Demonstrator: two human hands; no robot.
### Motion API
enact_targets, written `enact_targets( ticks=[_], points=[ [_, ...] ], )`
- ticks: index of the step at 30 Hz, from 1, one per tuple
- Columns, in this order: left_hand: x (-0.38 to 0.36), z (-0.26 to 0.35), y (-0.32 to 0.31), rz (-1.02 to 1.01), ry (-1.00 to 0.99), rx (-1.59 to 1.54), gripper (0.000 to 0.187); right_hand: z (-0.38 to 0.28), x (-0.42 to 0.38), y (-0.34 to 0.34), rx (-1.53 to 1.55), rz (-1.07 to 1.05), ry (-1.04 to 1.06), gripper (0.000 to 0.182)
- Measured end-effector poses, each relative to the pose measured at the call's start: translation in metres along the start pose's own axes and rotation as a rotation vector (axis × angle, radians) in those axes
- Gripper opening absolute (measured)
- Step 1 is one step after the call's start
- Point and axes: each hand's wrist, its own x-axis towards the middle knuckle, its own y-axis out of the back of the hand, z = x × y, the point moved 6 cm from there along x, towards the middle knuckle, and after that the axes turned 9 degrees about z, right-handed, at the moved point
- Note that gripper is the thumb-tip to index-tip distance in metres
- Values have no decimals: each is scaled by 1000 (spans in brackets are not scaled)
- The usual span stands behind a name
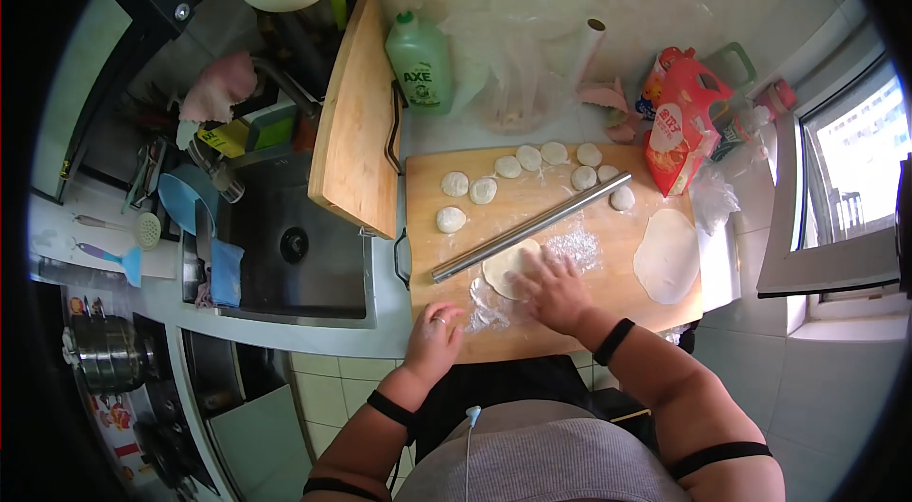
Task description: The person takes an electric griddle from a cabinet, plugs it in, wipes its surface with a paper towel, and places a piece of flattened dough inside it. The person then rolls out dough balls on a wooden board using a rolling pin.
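My right hand (554, 293) lies with fingers spread on the right side of a small flattened dough round (506, 266). My left hand (437, 342), a ring on one finger, is curled closed at the front left of the wooden board (598, 336); whatever is inside its fingers, if anything, is hidden. Just beyond the dough round, a metal rolling pin (527, 228) lies diagonally. White flour (577, 247) is scattered beside my right fingers, with more in front of the dough. A large thin dough sheet (667, 256) rests at the board's right.
Several small dough pieces (483, 190) sit along the board's back and left. A red flour bag (680, 127) stands at the back right corner. On the left, an upright cutting board (356, 122) stands beside the sink (275, 255). Behind is a green AXE bottle (419, 65).
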Motion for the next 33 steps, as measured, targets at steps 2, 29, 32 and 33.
enact_targets(
  ticks=[2, 29, 32, 33],
  points=[
    [0, -4, -1, 10, 5, -8, 23, 18, -18, 4, -35, -30, -156, 55],
    [14, -20, 4, 70, 38, -90, 15, 26, 15, 83, 412, 449, -245, 13],
    [7, -21, 2, 34, 106, -129, 15, 23, 13, 46, 245, 254, -241, 13],
    [6, -18, 1, 11, 108, -139, 15, 21, 11, 24, 243, 183, -243, 14]
  ],
)
